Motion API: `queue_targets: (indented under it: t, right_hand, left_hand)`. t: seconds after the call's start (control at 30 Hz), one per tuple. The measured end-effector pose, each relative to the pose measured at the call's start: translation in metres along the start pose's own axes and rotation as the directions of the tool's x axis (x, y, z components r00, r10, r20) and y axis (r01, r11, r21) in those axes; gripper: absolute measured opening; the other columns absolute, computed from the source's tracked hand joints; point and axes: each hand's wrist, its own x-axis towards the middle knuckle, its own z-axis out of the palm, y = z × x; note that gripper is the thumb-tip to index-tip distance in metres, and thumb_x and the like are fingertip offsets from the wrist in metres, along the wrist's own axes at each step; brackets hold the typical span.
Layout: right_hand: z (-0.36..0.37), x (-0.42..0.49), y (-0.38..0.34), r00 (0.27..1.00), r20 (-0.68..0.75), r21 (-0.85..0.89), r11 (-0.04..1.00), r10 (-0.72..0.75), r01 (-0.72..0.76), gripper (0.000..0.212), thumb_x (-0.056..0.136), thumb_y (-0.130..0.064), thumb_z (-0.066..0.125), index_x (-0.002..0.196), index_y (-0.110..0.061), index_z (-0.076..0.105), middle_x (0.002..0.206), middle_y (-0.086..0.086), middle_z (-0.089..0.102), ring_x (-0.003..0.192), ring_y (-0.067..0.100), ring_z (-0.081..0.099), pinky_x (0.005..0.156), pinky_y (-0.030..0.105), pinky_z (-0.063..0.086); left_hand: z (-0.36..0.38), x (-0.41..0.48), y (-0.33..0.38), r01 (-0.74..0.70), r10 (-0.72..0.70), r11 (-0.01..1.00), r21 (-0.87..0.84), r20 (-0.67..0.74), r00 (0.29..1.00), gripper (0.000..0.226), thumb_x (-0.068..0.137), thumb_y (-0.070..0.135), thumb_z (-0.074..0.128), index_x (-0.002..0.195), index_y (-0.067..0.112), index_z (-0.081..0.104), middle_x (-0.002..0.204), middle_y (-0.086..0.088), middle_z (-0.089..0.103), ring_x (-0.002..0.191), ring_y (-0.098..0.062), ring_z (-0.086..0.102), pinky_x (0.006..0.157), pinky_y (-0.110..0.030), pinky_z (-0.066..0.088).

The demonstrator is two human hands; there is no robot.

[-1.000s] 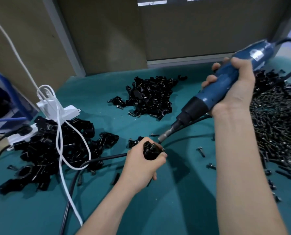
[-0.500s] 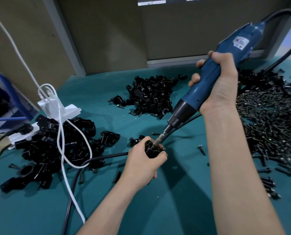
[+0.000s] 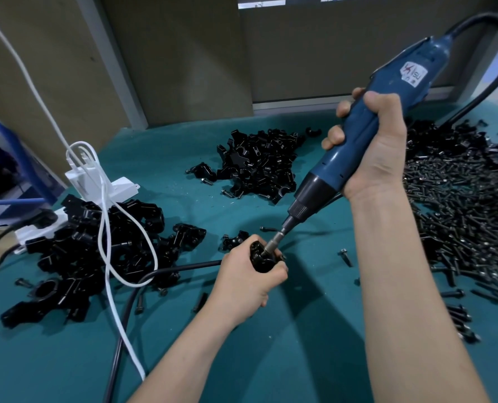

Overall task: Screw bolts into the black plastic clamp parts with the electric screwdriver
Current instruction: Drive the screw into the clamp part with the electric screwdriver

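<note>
My left hand grips a black plastic clamp part just above the green table. My right hand is wrapped round the blue electric screwdriver, which slants down to the left. Its metal bit sits in the top of the clamp part; the bolt under the bit is hidden. A big heap of black bolts lies at the right.
A pile of black clamp parts lies at the back centre, another at the left over a white power strip. A white cable and a black cable cross the green table. Loose bolts lie around.
My right hand has swung the screwdriver upright and lowered its bit from beside the clamp part into its top. My left hand has kept holding the part in place.
</note>
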Motion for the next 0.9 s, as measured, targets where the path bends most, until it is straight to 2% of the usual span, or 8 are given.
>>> queue_targets:
  t: [0.23, 0.33, 0.43, 0.9]
  right_hand:
    - [0.001, -0.001, 0.003, 1.0, -0.008, 0.02, 1.0, 0.008, -0.008, 0.009, 0.092, -0.014, 0.048, 0.084, -0.013, 0.052, 0.069, 0.001, 0.054, 0.042, 0.012, 0.042, 0.044, 0.021, 0.04]
    - [0.001, 0.0, 0.005, 1.0, -0.017, 0.026, 1.0, 0.008, -0.008, 0.01, 0.092, -0.014, 0.048, 0.084, -0.013, 0.052, 0.069, 0.001, 0.054, 0.042, 0.012, 0.042, 0.043, 0.021, 0.04]
    - [0.001, -0.001, 0.007, 0.999, -0.033, 0.035, 0.999, 0.003, -0.002, 0.011, 0.092, -0.014, 0.048, 0.082, -0.013, 0.052, 0.069, 0.002, 0.053, 0.042, 0.012, 0.042, 0.043, 0.021, 0.039]
    - [0.0, 0.0, 0.012, 1.0, 0.006, 0.055, 0.998, 0.014, -0.014, 0.014, 0.092, -0.015, 0.047, 0.079, -0.014, 0.052, 0.069, 0.001, 0.054, 0.042, 0.011, 0.043, 0.043, 0.02, 0.04]
  left_hand:
    - [-0.001, -0.001, 0.002, 0.001, -0.002, 1.0, -0.012, -0.015, 1.0, 0.017, 0.062, 0.02, 0.065, 0.074, 0.012, 0.055, 0.074, -0.023, 0.06, 0.041, -0.018, 0.036, 0.039, -0.021, 0.035]
    - [-0.001, 0.0, 0.001, 0.001, -0.002, 1.0, -0.028, -0.013, 1.0, 0.016, 0.068, 0.013, 0.069, 0.075, 0.011, 0.056, 0.065, -0.012, 0.057, 0.039, -0.017, 0.035, 0.038, -0.021, 0.034]
    - [-0.002, 0.001, -0.001, 0.012, -0.013, 0.999, -0.042, -0.026, 1.0, 0.013, 0.079, 0.002, 0.068, 0.081, 0.002, 0.055, 0.06, -0.005, 0.054, 0.037, -0.018, 0.034, 0.037, -0.02, 0.032]
    - [-0.001, 0.002, -0.003, 0.005, -0.008, 0.998, -0.067, -0.043, 0.999, 0.014, 0.082, 0.003, 0.067, 0.084, -0.001, 0.054, 0.069, -0.016, 0.059, 0.035, -0.018, 0.035, 0.037, -0.02, 0.032]
